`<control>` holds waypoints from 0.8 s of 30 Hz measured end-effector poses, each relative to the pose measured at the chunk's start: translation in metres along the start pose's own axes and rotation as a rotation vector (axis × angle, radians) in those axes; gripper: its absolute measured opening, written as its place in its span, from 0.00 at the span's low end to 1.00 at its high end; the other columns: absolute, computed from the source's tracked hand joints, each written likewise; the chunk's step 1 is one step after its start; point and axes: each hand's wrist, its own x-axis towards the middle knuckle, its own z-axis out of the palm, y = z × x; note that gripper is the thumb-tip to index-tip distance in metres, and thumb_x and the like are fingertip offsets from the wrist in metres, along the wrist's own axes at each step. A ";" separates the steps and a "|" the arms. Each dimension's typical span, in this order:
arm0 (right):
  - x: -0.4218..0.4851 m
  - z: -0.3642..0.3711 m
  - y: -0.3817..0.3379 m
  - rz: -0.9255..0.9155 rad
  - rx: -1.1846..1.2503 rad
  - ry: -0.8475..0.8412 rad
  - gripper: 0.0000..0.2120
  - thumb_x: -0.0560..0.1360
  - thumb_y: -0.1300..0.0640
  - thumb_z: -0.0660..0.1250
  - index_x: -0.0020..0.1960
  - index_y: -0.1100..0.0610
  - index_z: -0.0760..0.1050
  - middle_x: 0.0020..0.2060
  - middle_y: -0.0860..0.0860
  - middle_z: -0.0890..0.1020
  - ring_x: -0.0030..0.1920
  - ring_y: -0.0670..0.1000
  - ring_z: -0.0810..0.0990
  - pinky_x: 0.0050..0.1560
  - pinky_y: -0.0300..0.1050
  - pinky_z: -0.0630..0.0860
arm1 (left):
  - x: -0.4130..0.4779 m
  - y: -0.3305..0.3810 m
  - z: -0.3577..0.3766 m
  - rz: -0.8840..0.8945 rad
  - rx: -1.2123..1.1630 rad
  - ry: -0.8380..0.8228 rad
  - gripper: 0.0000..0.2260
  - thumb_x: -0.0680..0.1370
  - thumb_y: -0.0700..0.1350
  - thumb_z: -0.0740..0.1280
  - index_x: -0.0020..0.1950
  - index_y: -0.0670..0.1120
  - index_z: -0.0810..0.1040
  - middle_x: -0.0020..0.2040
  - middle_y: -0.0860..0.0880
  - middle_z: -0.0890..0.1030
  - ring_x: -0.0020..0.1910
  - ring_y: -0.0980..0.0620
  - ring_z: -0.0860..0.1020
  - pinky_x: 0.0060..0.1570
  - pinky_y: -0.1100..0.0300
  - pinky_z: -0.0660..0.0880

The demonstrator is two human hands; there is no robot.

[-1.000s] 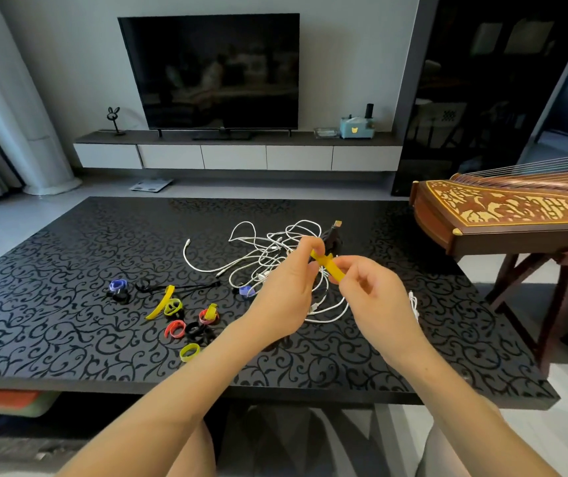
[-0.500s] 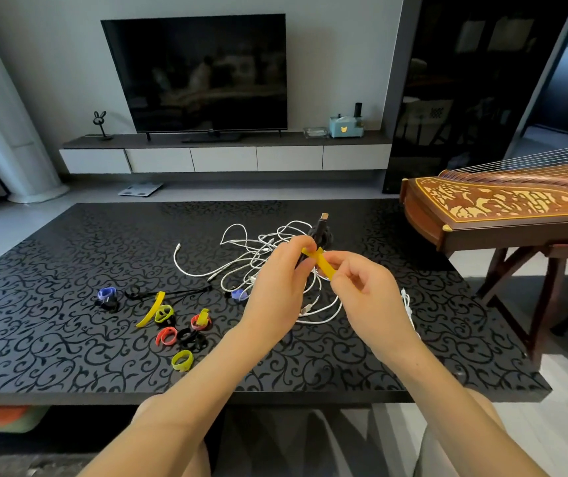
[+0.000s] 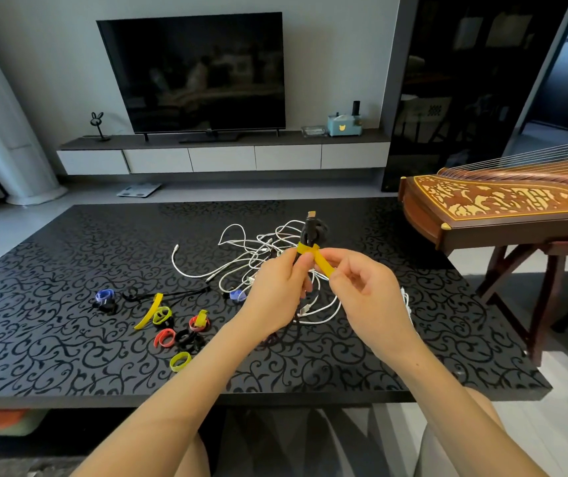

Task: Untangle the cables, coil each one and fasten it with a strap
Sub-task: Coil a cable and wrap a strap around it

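Strap going round the first coil

Left hand [image 3: 277, 292] grips the coiled black cable [image 3: 311, 232] above the table [image 3: 69, 339]; right hand [image 3: 365, 294] pinches the yellow strap [image 3: 313, 254] wrapped around it. White cables [image 3: 255, 259] lie tangled behind, untouched.

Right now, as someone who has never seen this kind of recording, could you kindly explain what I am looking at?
There is no machine: a person wears a camera on the head, looking down at their own bare hands. The left hand holds a coiled black cable upright, while the right hand pulls the tail of a yellow strap wrapped around it. Below, on the black patterned table, lie a tangle of white cables and spare straps in several colours.
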 end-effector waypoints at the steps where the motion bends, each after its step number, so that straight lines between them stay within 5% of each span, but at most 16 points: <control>1: -0.001 -0.001 0.000 -0.002 0.012 -0.009 0.12 0.75 0.69 0.61 0.33 0.62 0.70 0.54 0.45 0.81 0.52 0.47 0.81 0.51 0.42 0.76 | 0.000 0.000 0.000 -0.023 -0.052 -0.046 0.11 0.83 0.44 0.56 0.42 0.47 0.71 0.30 0.51 0.75 0.26 0.58 0.70 0.31 0.61 0.69; 6: 0.000 -0.009 0.010 0.013 0.028 -0.008 0.12 0.76 0.64 0.63 0.35 0.59 0.74 0.51 0.46 0.83 0.48 0.54 0.82 0.51 0.54 0.79 | -0.002 0.006 -0.003 -0.130 -0.430 -0.021 0.13 0.83 0.42 0.55 0.39 0.42 0.70 0.25 0.55 0.63 0.23 0.59 0.59 0.23 0.69 0.57; 11: 0.003 -0.021 0.014 0.191 0.188 -0.012 0.09 0.77 0.64 0.65 0.41 0.66 0.79 0.38 0.52 0.84 0.40 0.48 0.83 0.40 0.43 0.81 | -0.007 0.019 -0.010 -0.229 -0.789 -0.193 0.13 0.81 0.46 0.57 0.38 0.42 0.68 0.23 0.55 0.61 0.21 0.59 0.57 0.21 0.68 0.53; 15: 0.007 -0.024 0.012 0.221 0.205 -0.101 0.09 0.74 0.58 0.68 0.38 0.62 0.80 0.27 0.48 0.78 0.30 0.45 0.75 0.31 0.38 0.70 | -0.012 0.023 -0.011 -0.251 -0.965 -0.468 0.12 0.77 0.47 0.59 0.38 0.41 0.68 0.23 0.55 0.61 0.20 0.60 0.58 0.21 0.68 0.54; 19: 0.014 -0.027 0.007 0.222 0.217 -0.178 0.14 0.73 0.60 0.69 0.30 0.49 0.79 0.19 0.51 0.69 0.22 0.46 0.64 0.27 0.36 0.61 | -0.014 0.024 -0.017 -0.306 -0.915 -0.713 0.13 0.77 0.47 0.57 0.36 0.43 0.71 0.24 0.55 0.61 0.21 0.59 0.59 0.20 0.68 0.57; 21: 0.015 -0.033 0.006 0.237 0.188 -0.284 0.17 0.73 0.66 0.68 0.29 0.51 0.79 0.19 0.51 0.73 0.22 0.46 0.67 0.27 0.36 0.63 | -0.015 0.023 -0.025 -0.303 -0.772 -0.822 0.13 0.77 0.46 0.57 0.36 0.43 0.71 0.23 0.55 0.61 0.21 0.59 0.58 0.21 0.68 0.55; 24: 0.020 -0.041 0.002 0.346 0.320 -0.503 0.07 0.72 0.67 0.67 0.37 0.60 0.80 0.29 0.51 0.81 0.29 0.46 0.78 0.33 0.38 0.73 | -0.017 0.024 -0.029 -0.288 -0.486 -0.960 0.12 0.77 0.47 0.57 0.37 0.41 0.70 0.24 0.55 0.61 0.22 0.58 0.58 0.23 0.67 0.54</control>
